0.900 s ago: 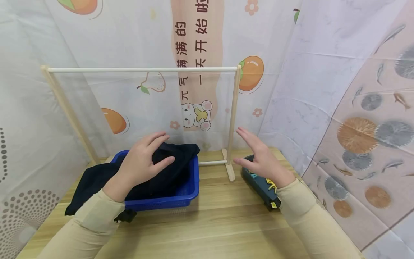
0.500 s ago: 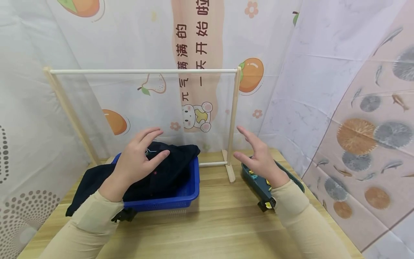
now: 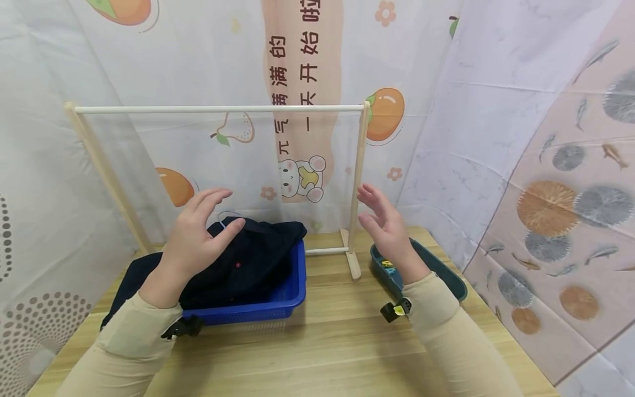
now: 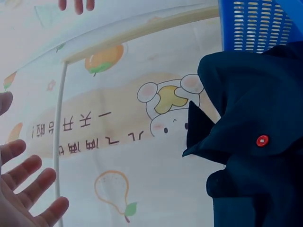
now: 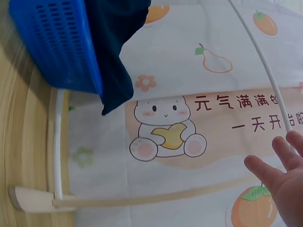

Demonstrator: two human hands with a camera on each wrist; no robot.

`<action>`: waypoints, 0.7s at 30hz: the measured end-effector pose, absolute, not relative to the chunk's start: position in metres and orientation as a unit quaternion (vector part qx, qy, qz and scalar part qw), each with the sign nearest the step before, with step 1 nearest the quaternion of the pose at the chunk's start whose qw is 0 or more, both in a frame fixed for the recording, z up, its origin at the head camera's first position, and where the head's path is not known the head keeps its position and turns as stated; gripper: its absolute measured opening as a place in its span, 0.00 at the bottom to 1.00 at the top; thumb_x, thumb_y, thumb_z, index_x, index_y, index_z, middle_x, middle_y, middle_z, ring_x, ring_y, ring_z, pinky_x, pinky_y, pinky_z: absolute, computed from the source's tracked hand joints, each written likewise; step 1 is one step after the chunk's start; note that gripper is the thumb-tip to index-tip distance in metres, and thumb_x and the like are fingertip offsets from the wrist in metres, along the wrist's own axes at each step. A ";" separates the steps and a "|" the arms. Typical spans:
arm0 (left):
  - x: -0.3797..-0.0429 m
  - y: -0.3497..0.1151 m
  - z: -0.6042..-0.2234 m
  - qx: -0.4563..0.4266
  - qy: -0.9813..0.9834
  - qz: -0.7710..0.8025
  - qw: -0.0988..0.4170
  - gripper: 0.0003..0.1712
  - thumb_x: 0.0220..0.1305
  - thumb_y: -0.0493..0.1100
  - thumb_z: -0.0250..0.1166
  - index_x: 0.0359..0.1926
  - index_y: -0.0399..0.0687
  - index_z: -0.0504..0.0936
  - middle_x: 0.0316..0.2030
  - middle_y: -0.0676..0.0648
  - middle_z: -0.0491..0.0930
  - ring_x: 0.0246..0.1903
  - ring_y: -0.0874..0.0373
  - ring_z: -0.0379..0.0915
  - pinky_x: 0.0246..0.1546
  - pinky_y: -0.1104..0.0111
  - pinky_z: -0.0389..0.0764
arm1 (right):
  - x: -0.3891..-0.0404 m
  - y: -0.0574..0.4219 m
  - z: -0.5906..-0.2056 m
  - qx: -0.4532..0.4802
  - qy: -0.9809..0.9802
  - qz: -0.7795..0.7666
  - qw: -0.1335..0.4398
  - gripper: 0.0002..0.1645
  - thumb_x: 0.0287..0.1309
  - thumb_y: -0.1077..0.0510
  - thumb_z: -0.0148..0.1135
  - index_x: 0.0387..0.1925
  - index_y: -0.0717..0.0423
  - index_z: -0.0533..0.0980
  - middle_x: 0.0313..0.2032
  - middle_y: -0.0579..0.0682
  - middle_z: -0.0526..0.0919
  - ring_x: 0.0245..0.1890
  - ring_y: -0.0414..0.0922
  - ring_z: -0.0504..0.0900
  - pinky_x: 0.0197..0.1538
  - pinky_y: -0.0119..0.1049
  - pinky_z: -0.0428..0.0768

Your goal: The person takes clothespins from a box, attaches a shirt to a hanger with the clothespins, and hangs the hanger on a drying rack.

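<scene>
My left hand (image 3: 193, 237) hovers above the left part of a blue plastic basket (image 3: 297, 275), thumb and fingers apart and holding nothing. In the basket is a dark navy garment (image 3: 263, 248) with a red button (image 4: 262, 141); part of it hangs over the left side. A thin pale loop shows at its top, too fine to identify. My right hand (image 3: 389, 229) is raised, relaxed and holding nothing, in front of a dark green tray (image 3: 441, 273). Small yellow and blue pieces (image 3: 388, 267) lie in the tray, partly hidden by the hand.
Behind the basket stands a rack with wooden posts (image 3: 358, 182) and a white top bar (image 3: 223, 109). Its right foot (image 3: 353, 266) rests on the wooden table (image 3: 307, 358). Printed curtains (image 3: 426, 110) enclose the back and sides.
My left hand has shifted left, uncovering more of the garment. My right hand has moved left and slightly up, with its fingers bent a little more, exposing more of the green tray.
</scene>
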State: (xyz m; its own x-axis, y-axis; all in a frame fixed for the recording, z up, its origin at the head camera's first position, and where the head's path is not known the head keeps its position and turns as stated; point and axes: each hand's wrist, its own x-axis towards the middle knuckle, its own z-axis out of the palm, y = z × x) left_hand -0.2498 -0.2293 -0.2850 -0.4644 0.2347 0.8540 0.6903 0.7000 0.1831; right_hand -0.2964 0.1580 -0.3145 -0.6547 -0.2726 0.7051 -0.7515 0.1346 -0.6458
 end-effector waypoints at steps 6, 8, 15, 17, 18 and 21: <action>-0.248 -0.237 -0.281 -0.262 -0.822 -0.283 0.419 0.33 0.58 0.42 0.73 0.64 0.41 0.78 0.59 0.40 0.77 0.53 0.44 0.74 0.49 0.47 0.73 | -0.301 0.152 -0.317 0.338 -0.687 0.617 0.181 0.34 0.76 0.56 0.52 0.76 0.61 0.57 0.71 0.58 0.68 0.70 0.53 0.68 0.62 0.50 0.75; -0.247 -0.240 -0.280 -0.252 -0.827 -0.288 0.413 0.33 0.59 0.42 0.73 0.65 0.41 0.77 0.59 0.40 0.76 0.53 0.44 0.74 0.48 0.47 0.73 | -0.303 0.149 -0.318 0.324 -0.676 0.642 0.163 0.34 0.77 0.54 0.52 0.76 0.63 0.56 0.70 0.57 0.68 0.70 0.55 0.69 0.60 0.52 0.77; -0.247 -0.249 -0.280 -0.212 -0.850 -0.284 0.389 0.33 0.62 0.44 0.72 0.66 0.40 0.75 0.60 0.38 0.76 0.52 0.41 0.73 0.49 0.41 0.73 | -0.309 0.139 -0.322 0.278 -0.634 0.713 0.112 0.36 0.77 0.49 0.53 0.75 0.64 0.56 0.68 0.59 0.69 0.68 0.58 0.69 0.58 0.61 0.77; -0.248 -0.253 -0.281 -0.201 -0.857 -0.284 0.380 0.33 0.63 0.46 0.71 0.67 0.39 0.74 0.60 0.37 0.76 0.53 0.40 0.73 0.51 0.39 0.72 | -0.310 0.136 -0.323 0.267 -0.634 0.718 0.105 0.36 0.76 0.48 0.53 0.74 0.62 0.57 0.68 0.59 0.69 0.68 0.57 0.70 0.57 0.59 0.78; -0.248 -0.254 -0.281 -0.196 -0.861 -0.284 0.374 0.34 0.64 0.47 0.70 0.67 0.38 0.74 0.60 0.37 0.76 0.54 0.40 0.73 0.52 0.39 0.72 | -0.310 0.135 -0.324 0.261 -0.634 0.721 0.101 0.36 0.76 0.48 0.53 0.74 0.62 0.57 0.68 0.59 0.69 0.68 0.57 0.71 0.56 0.58 0.78; -0.251 -0.260 -0.283 -0.177 -0.872 -0.282 0.360 0.34 0.66 0.49 0.69 0.68 0.38 0.73 0.60 0.37 0.76 0.54 0.40 0.73 0.53 0.39 0.71 | -0.313 0.131 -0.327 0.249 -0.629 0.731 0.086 0.34 0.77 0.48 0.52 0.74 0.61 0.57 0.69 0.60 0.69 0.68 0.59 0.70 0.55 0.58 0.79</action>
